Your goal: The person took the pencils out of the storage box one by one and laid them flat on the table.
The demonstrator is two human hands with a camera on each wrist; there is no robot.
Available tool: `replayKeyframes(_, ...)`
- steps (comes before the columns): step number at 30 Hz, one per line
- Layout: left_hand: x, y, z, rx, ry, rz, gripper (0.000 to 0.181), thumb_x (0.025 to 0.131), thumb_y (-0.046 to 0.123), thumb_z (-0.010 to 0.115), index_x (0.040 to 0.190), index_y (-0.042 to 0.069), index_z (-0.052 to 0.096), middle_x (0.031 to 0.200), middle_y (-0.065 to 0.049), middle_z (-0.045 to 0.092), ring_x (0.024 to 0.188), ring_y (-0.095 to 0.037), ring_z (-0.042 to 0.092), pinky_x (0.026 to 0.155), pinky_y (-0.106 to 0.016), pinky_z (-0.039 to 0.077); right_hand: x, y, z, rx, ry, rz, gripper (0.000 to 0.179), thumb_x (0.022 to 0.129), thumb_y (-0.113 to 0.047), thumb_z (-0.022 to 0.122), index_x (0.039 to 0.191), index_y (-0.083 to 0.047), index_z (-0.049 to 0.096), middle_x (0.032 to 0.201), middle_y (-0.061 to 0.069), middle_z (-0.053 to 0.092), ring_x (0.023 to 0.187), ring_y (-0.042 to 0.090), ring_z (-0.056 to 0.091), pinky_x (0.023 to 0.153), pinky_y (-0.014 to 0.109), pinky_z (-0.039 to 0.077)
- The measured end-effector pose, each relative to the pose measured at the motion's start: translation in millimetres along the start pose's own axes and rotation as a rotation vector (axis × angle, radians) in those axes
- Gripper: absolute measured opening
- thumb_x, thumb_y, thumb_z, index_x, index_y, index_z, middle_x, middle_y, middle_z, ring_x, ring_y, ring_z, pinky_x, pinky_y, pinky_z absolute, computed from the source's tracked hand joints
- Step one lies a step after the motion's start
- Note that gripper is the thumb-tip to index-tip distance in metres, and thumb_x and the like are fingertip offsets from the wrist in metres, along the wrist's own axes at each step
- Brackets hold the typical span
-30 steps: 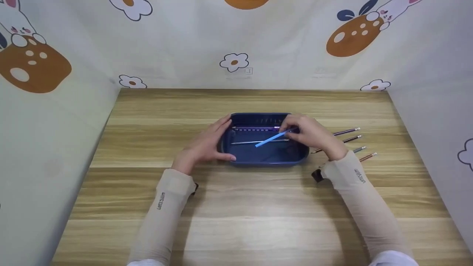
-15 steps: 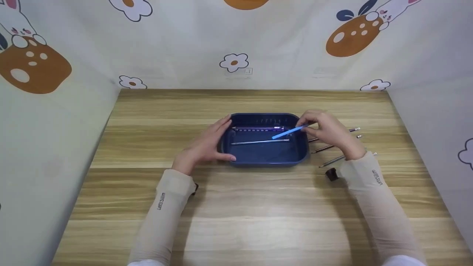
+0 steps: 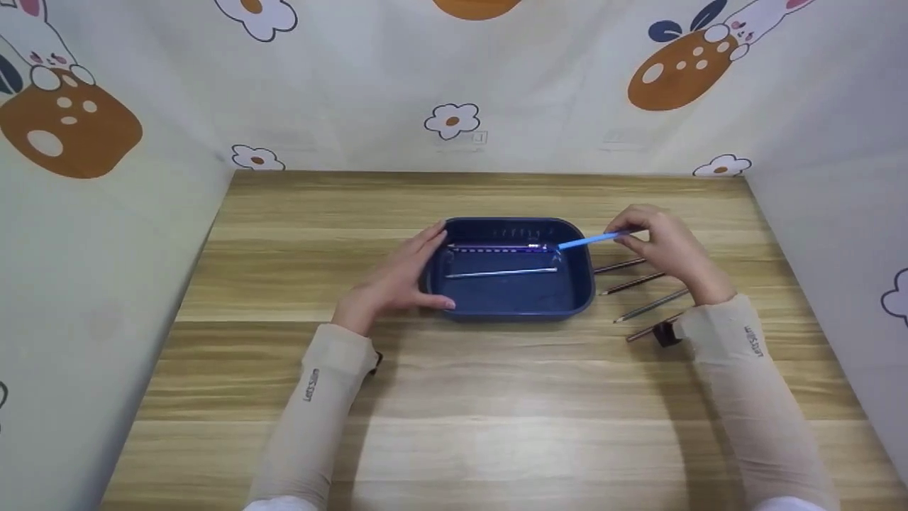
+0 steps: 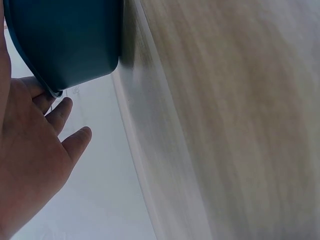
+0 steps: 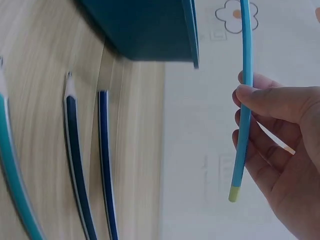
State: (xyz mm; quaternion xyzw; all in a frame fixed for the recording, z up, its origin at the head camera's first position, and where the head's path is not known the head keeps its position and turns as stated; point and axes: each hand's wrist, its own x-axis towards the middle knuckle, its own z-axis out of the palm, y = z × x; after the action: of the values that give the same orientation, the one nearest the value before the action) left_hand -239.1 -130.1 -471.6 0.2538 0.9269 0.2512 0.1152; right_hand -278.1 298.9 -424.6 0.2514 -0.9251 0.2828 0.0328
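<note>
My right hand (image 3: 663,241) pinches a light blue pencil (image 3: 589,240) between thumb and fingers, right of the box. In the right wrist view the pencil (image 5: 246,65) has a yellowish end below the fingers. Its other end overlaps the box's right rim in the head view. My left hand (image 3: 394,277) rests against the left end of the dark blue box (image 3: 518,314), thumb and fingers spread along its rim. Inside the box lie a purple pencil (image 3: 489,246), a dotted strip (image 3: 489,250) beside it, and a thin silvery stick (image 3: 504,272).
Several pencils lie slanted on the wooden table (image 3: 496,411) right of the box, among them a dark pencil (image 3: 631,284) and a grey-green pencil (image 3: 649,306), partly under my right hand and wrist. A patterned curtain (image 3: 355,85) stands behind and at both sides.
My right hand has moved right, out from over the box, carrying the light blue pencil. More of the box's inside and of the table pencils shows. My left hand stays at the box.
</note>
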Motion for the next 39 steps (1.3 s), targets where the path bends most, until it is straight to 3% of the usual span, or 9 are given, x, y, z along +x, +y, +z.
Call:
replayKeyframes(4, 1.2, -0.3, -0.1, 0.005, 0.001, 0.004, 0.121, 0.073, 0.065, 0.078, 0.161, 0.013, 0.014, 0.17, 0.002, 0.003, 0.157, -0.024, 0.009, 0.129, -0.044, 0.015, -0.5, 14, -3, -0.012, 0.04, 0.001, 0.012, 0.089, 0.001, 0.07, 0.096, -0.006, 0.075, 0.096, 0.008, 0.073, 0.089, 0.002, 0.06, 0.082, 0.005, 0.045)
replayKeyframes(9, 1.9, -0.8, -0.4, 0.001, 0.008, 0.01, 0.12, 0.072, 0.064, 0.079, 0.161, 0.01, 0.017, 0.17, 0.001, 0.004, 0.157, -0.025, 0.01, 0.128, -0.043, 0.015, -1.3, 30, -6, -0.031, 0.067, 0.05, 0.011, 0.088, 0.002, 0.07, 0.097, -0.003, 0.075, 0.098, 0.013, 0.073, 0.091, 0.017, 0.065, 0.082, 0.01, 0.048)
replayKeyframes(12, 1.5, -0.8, -0.7, -0.001, 0.008, 0.007, 0.12, 0.072, 0.064, 0.079, 0.161, 0.01, 0.017, 0.17, 0.001, 0.004, 0.157, -0.026, 0.01, 0.128, -0.044, 0.015, -1.9, 39, -7, -0.037, 0.061, 0.088, 0.011, 0.089, 0.002, 0.069, 0.099, -0.002, 0.074, 0.1, 0.015, 0.073, 0.094, 0.027, 0.067, 0.082, 0.007, 0.045)
replayKeyframes(17, 1.9, -0.8, -0.7, -0.016, 0.007, 0.001, 0.12, 0.072, 0.063, 0.079, 0.161, 0.012, 0.016, 0.17, 0.003, 0.003, 0.157, -0.025, 0.009, 0.129, -0.044, 0.014, -2.6, 54, -7, -0.041, 0.043, 0.132, 0.013, 0.089, 0.004, 0.068, 0.1, 0.001, 0.074, 0.102, 0.018, 0.073, 0.094, 0.026, 0.065, 0.08, 0.002, 0.04)
replayKeyframes(19, 2.0, -0.6, -0.9, -0.02, 0.005, 0.0, 0.12, 0.072, 0.063, 0.079, 0.161, 0.013, 0.015, 0.17, 0.004, 0.002, 0.157, -0.024, 0.008, 0.129, -0.044, 0.014, -2.6, 60, -6, -0.046, 0.025, 0.142, 0.013, 0.089, 0.004, 0.068, 0.1, 0.001, 0.074, 0.103, 0.019, 0.073, 0.094, 0.027, 0.066, 0.083, 0.01, 0.048)
replayKeyframes(21, 1.7, -0.3, -1.2, -0.018, 0.004, 0.001, 0.12, 0.073, 0.063, 0.079, 0.161, 0.013, 0.015, 0.17, 0.004, 0.002, 0.157, -0.024, 0.008, 0.129, -0.044, 0.014, -2.1, 65, -6, -0.044, -0.001, 0.153, 0.013, 0.089, 0.005, 0.067, 0.101, 0.002, 0.074, 0.104, 0.021, 0.072, 0.095, 0.032, 0.067, 0.088, 0.026, 0.056)
replayKeyframes(24, 1.1, 0.3, -1.6, -0.011, 0.001, -0.003, 0.12, 0.073, 0.064, 0.079, 0.161, 0.014, 0.014, 0.17, 0.004, 0.001, 0.157, -0.024, 0.008, 0.129, -0.043, 0.014, -0.6, 70, -5, -0.047, -0.045, 0.163, 0.015, 0.089, 0.007, 0.066, 0.101, 0.003, 0.073, 0.105, 0.025, 0.071, 0.099, 0.04, 0.067, 0.092, 0.054, 0.054)
replayKeyframes(25, 0.9, 0.3, -1.5, -0.008, 0.001, -0.005, 0.121, 0.073, 0.064, 0.078, 0.161, 0.014, 0.014, 0.17, 0.004, 0.001, 0.157, -0.023, 0.008, 0.129, -0.043, 0.014, 0.1, 71, -4, -0.046, -0.057, 0.165, 0.015, 0.088, 0.007, 0.066, 0.101, 0.004, 0.073, 0.106, 0.026, 0.071, 0.1, 0.043, 0.066, 0.093, 0.058, 0.053)
replayKeyframes(39, 1.3, 0.8, 0.5, 0.022, 0.012, 0.013, 0.122, 0.071, 0.066, 0.078, 0.161, 0.011, 0.016, 0.17, 0.003, 0.003, 0.157, -0.026, 0.012, 0.128, -0.044, 0.016, 9.4, 86, 5, -0.106, -0.167, 0.167, 0.014, 0.086, 0.006, 0.068, 0.097, 0.001, 0.074, 0.099, 0.022, 0.073, 0.094, 0.038, 0.066, 0.088, 0.056, 0.052)
